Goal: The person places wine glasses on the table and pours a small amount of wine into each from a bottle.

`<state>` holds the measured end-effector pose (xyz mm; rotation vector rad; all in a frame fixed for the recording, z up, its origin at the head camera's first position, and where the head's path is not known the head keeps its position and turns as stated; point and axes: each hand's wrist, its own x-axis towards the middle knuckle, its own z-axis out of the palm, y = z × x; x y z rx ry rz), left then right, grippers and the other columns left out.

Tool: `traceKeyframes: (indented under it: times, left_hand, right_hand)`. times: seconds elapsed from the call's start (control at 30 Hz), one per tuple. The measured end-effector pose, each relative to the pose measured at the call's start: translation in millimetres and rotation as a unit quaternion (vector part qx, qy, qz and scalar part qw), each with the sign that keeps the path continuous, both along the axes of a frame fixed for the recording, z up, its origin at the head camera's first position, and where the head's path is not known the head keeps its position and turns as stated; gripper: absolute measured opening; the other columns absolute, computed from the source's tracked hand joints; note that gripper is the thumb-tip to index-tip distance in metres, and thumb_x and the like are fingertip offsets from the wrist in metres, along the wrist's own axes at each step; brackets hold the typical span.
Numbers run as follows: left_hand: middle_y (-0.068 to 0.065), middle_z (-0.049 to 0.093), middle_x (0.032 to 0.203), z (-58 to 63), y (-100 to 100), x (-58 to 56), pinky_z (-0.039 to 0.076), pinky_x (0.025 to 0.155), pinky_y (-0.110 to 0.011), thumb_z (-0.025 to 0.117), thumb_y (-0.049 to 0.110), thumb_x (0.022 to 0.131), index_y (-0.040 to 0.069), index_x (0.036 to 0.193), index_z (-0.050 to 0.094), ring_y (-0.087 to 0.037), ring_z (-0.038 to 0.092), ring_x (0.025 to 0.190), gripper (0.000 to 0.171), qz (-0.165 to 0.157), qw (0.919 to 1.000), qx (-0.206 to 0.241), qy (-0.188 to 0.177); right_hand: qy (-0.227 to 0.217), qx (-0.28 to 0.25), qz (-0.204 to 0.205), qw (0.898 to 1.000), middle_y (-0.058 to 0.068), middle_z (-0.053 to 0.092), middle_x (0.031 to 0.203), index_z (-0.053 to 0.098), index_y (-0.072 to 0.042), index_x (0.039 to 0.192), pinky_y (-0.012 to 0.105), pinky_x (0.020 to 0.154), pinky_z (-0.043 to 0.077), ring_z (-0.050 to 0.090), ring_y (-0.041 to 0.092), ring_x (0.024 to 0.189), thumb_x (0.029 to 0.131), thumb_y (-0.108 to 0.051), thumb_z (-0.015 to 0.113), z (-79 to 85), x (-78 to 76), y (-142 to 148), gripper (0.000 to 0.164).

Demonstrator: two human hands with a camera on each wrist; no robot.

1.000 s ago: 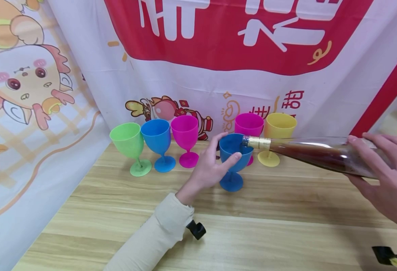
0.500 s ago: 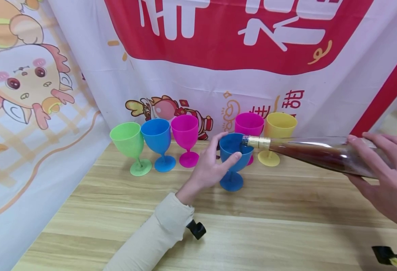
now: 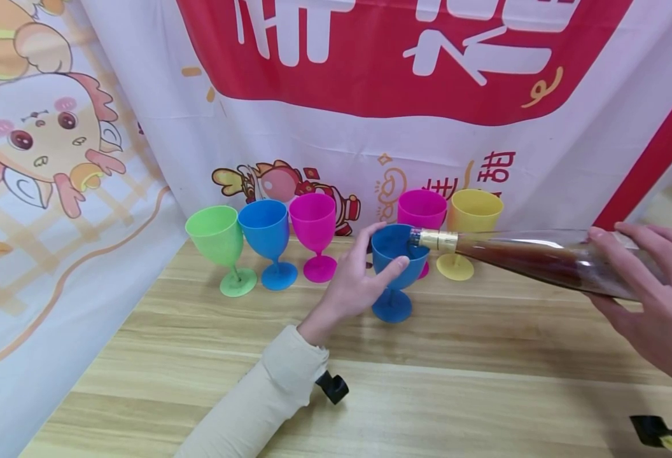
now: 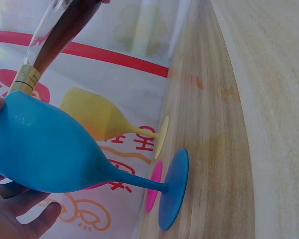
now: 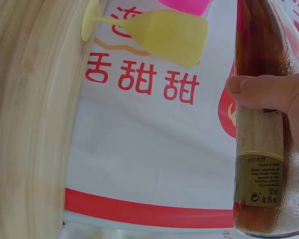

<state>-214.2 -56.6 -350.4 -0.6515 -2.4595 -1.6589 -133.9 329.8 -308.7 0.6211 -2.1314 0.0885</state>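
My left hand (image 3: 359, 277) holds the bowl of a blue goblet (image 3: 400, 267) between thumb and fingers, its foot standing on the wooden table. In my right hand (image 3: 651, 286) is a clear glass wine bottle (image 3: 531, 254), gripped round its body and tipped nearly level. Its gold-banded neck points left, with the mouth inside the goblet's rim. Reddish-brown liquid lies along the bottle's lower side. Seen from the right wrist, the bottle (image 5: 261, 134) carries a gold-and-beige label under my thumb. From the left wrist, the goblet (image 4: 50, 149) stands upright on its stem.
To the left stand a green goblet (image 3: 216, 235), another blue goblet (image 3: 265, 229) and a magenta goblet (image 3: 314, 222). Behind the held goblet are a second magenta goblet (image 3: 422, 207) and a yellow goblet (image 3: 476, 213). A printed cloth (image 3: 364, 146) hangs along the table's (image 3: 427, 407) back.
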Motion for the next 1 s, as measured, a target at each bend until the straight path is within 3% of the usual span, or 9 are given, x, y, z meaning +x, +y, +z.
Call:
traceKeyframes:
  times: [0.53,0.83,1.0]
  left_hand:
    - [-0.002,0.049,0.165,-0.6,0.5,0.4,0.053,0.112,-0.058,0.068,0.044,0.100,0.027,0.163,0.032,-0.027,0.051,0.149,0.075,0.003,1.0000,-0.003,0.003]
    - [-0.003,0.050,0.164,-1.7,0.7,-0.7,0.052,0.112,-0.060,0.068,0.044,0.101,0.027,0.163,0.032,-0.028,0.051,0.148,0.075,0.004,1.0000,-0.004,0.005]
    - [-0.003,0.052,0.163,-1.8,1.0,-1.2,0.054,0.111,-0.056,0.068,0.044,0.101,0.026,0.163,0.032,-0.027,0.053,0.147,0.074,0.004,0.9999,-0.006,0.008]
  right_hand:
    - [0.000,0.002,0.001,1.000,0.036,0.050,0.145,0.050,-0.015,0.158,0.048,0.136,0.016,0.042,0.060,0.131,0.105,-0.074,0.020,1.5,1.1,-1.1,0.085]
    - [-0.035,0.022,-0.009,0.999,0.040,0.047,0.145,0.045,-0.011,0.160,0.047,0.137,0.010,0.040,0.064,0.129,0.107,-0.067,0.020,6.1,5.8,-0.9,0.081]
    - [-0.009,0.005,0.005,1.000,0.038,0.049,0.145,0.049,-0.013,0.158,0.046,0.137,0.013,0.042,0.063,0.130,0.106,-0.071,0.023,3.5,2.7,-1.4,0.082]
